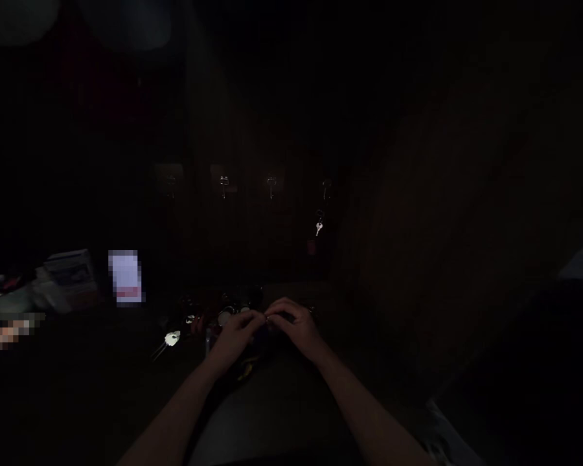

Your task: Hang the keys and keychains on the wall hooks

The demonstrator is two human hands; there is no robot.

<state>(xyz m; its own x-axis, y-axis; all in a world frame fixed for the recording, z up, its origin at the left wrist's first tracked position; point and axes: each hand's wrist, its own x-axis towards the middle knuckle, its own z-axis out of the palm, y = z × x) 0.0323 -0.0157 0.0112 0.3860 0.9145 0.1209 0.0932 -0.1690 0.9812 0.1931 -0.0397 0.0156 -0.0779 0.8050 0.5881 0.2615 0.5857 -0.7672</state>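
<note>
Head view: we're working with a very dark frame, so we're calling only what's catching light. Left hand (238, 327) and right hand (294, 320) are meeting at the fingertips over the counter (102, 369). Both are bending into a pinch, but shadow is hiding the contact, so we're not able to tell whether either grip is closing on something. Small-item heap (224, 317) is lying just beside and partly behind the left hand; that's where the handling is centring. Progress, our judgement: we're reading it as partway, with the fingertip step not finished and the heap lying loose. One key (319, 228) is hanging below the rightmost hook (326, 188); we're seeing no keys on the other three hooks (224, 182), though darkness is limiting that. Materials: hooks are glinting like thin bent metal; the hanging key is showing a flat, bright head and narrow blade. Loose keys (173, 338) at the heap's left end are reflecting the same way. Heap itself is mixing a pale round disc, dull reddish pieces and a small yellow bit (245, 370), textures unclear. Far left, a boxy packet (72, 275) is standing near a glowing, pixelated rectangle (126, 275).
</note>
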